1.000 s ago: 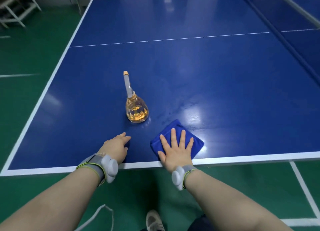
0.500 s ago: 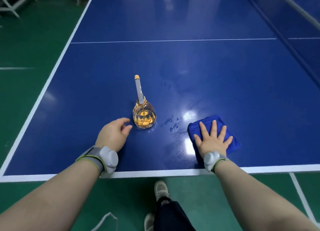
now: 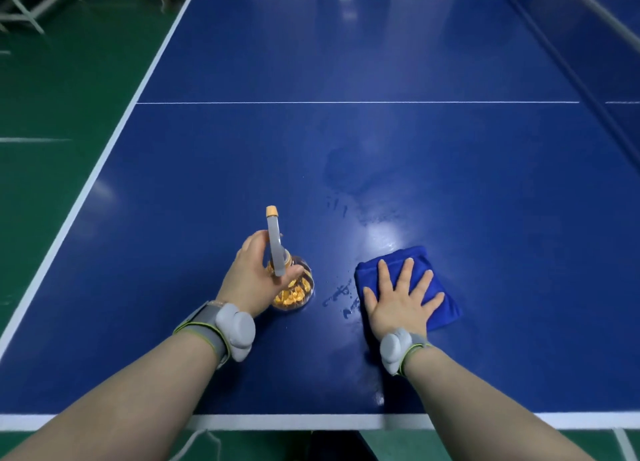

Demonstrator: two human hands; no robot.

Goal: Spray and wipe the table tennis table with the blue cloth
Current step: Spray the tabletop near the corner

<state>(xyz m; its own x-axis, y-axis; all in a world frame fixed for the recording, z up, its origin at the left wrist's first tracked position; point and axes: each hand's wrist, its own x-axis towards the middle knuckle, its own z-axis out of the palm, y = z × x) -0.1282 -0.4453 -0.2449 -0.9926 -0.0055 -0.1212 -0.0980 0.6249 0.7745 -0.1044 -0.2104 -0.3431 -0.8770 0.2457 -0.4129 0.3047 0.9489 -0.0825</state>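
Our left hand (image 3: 254, 280) curled round the spray bottle (image 3: 292, 289) neck, probably to lift and spray. Our right hand (image 3: 401, 298) lay spread, pressing the blue cloth (image 3: 441, 310) flat on the table (image 3: 485, 218) beside wet streaks (image 3: 341, 298), ready for wiping.

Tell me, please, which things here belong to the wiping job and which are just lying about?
Job:
- clear round spray bottle of amber liquid, gripped by the left hand
- folded blue cloth under the flat right hand
- blue table tennis table

Lying about:
- white metal frame on the green floor
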